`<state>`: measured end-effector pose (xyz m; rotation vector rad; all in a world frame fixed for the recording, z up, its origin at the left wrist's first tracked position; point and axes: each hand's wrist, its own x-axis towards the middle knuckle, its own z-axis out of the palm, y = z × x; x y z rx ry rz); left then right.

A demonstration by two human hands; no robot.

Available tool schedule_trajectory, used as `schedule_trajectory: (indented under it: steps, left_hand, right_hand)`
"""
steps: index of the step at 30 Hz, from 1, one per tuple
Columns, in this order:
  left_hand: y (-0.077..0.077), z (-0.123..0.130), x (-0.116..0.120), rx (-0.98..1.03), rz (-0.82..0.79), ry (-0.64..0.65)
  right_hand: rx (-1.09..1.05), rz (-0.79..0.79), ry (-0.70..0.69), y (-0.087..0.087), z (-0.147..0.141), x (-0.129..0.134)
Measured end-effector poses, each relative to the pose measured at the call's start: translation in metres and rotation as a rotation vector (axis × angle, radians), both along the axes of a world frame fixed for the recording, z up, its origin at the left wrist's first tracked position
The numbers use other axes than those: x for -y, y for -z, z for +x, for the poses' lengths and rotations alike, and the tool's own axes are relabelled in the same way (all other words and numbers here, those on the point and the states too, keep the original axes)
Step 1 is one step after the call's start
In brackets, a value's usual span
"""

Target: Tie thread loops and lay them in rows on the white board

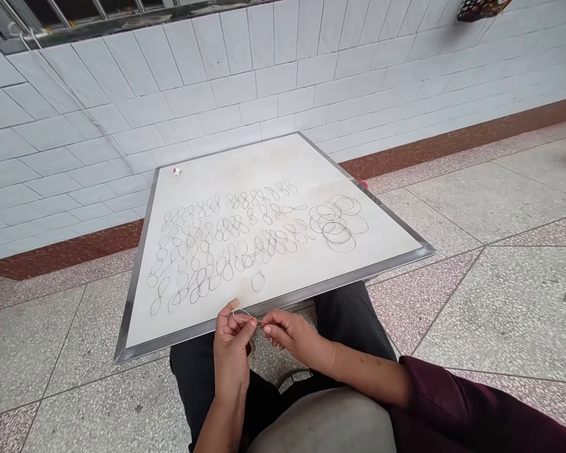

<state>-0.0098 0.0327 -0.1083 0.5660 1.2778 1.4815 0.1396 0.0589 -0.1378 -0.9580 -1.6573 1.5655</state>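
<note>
Just off the near edge of the white table, my left hand [236, 343] pinches a thin wire [242, 311] that curves in a loop above its fingers. A tan wrap covers the tip of one left finger. My right hand [295, 336] is close beside it, thumb and fingers pinched on the same wire. On the tabletop beyond my hands lies one single wire loop [258, 282]. Behind it are rows of wires twisted into figure-eight shapes [225, 228]. Larger round wire rings [337, 231] overlap in a pile to the right.
The white table [264, 157] has a grey metal rim and stands near a white tiled wall [245, 82]. A small white and red object [177, 172] sits at its far left corner. Speckled stone floor [453, 283] surrounds it. A cord [89, 113] hangs down the wall.
</note>
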Motion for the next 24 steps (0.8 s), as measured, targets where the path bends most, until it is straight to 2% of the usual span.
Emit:
schedule_trajectory:
  steps: [3, 5, 13, 19, 24]
  left_hand:
    - [-0.001, -0.003, -0.001, -0.019, -0.004, -0.006]
    - [0.0, -0.005, -0.003, -0.021, -0.009, 0.003]
    - [0.008, -0.007, -0.014, -0.051, 0.004, 0.02]
    - [0.003, -0.008, -0.014, -0.058, -0.021, 0.081]
    - [-0.001, -0.011, -0.013, -0.046, -0.043, 0.13]
  right_hand:
    - [0.104, 0.176, 0.086, -0.005, 0.003, -0.003]
    - [0.126, 0.22, 0.113, -0.006, 0.002, -0.003]
    - [0.051, 0.067, 0.108, 0.005, -0.007, -0.004]
    - [0.005, -0.076, 0.11, 0.005, -0.007, -0.006]
    - [0.017, -0.07, 0.123, 0.004, -0.006, -0.008]
